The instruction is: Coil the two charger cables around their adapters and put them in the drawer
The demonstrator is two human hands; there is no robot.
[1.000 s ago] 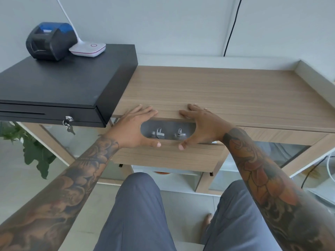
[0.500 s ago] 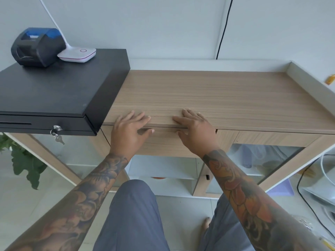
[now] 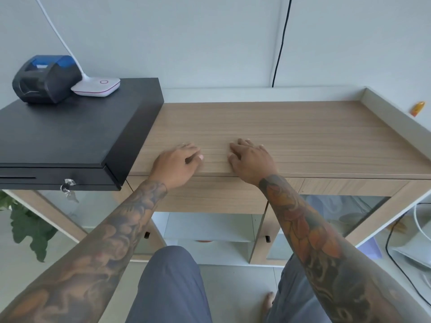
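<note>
Nearest you, your knees in grey trousers fill the bottom edge, with a bare foot [image 3: 268,301] partly hidden between them. Your tattooed forearms reach up to the worktop [image 3: 279,127]. Under its front lip the drawer [image 3: 210,194] sits flush and closed, so you cannot see the cables or adapters; whatever it holds is hidden behind its wooden front.

Your left hand [image 3: 173,164] lies on the worktop's front edge, fingers loosely bent and holding nothing, though it is blurred and the fingertips are hard to read. Your right hand [image 3: 251,159] rests just beside it, apart from it, fingers spread and relaxed on the wood, gripping nothing.

To the left, a black cash box [image 3: 70,136] sits on the worktop, keys [image 3: 68,190] hanging from its lock. At its far corner stand a dark printer [image 3: 45,79] and a white lamp base [image 3: 96,86], its neck cut off by the top edge. A black cord [image 3: 281,43] runs down the wall.
</note>
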